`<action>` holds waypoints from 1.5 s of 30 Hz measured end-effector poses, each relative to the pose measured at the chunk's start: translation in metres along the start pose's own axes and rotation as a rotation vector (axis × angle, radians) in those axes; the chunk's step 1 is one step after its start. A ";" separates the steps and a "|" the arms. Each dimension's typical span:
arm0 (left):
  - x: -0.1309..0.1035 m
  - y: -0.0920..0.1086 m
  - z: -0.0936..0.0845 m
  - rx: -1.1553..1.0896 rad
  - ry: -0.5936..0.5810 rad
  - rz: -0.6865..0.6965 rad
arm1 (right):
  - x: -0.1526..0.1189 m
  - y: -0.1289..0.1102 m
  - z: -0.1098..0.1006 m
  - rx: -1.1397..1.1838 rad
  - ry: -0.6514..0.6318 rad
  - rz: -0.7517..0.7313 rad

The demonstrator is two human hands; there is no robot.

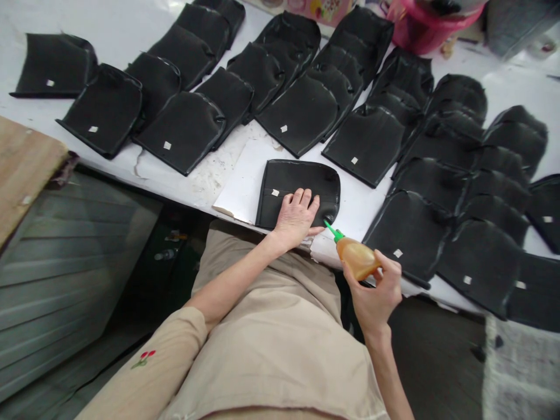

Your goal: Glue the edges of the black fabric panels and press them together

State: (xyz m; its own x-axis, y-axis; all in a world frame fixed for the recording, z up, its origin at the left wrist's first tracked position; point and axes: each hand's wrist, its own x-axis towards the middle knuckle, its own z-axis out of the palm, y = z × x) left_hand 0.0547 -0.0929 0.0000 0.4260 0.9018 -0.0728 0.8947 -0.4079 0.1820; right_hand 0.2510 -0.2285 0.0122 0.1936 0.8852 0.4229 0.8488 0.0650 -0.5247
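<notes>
A black, round-cornered piece [289,175] with a small pale tag lies flat near the table's front edge, on a white sheet. My left hand [296,219] rests on it, fingers stretched out over its surface. In my right hand [380,286] is a squeeze bottle [357,258] of amber liquid, tilted with its green nozzle pointing to the left. The nozzle tip is at the lower right corner of the black piece, close to my left little finger. Whether any liquid is coming out is too small to tell.
Rows of similar black pieces [301,105] overlap across the white table [210,175]. A pink bucket [420,29] stands at the back right, beside a grey container [518,26]. To the left are a wooden board [26,169] and a ridged grey panel [65,262].
</notes>
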 end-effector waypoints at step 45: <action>0.005 -0.032 -0.006 -0.207 0.042 0.064 | -0.019 -0.025 0.007 0.155 -0.042 0.116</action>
State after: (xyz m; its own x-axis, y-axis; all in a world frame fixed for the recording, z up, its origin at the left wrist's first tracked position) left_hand 0.0278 -0.0744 -0.0006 0.4713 0.8819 -0.0148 0.8174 -0.4305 0.3828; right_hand 0.2228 -0.2440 0.0124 0.2622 0.9090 0.3240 0.7356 0.0291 -0.6768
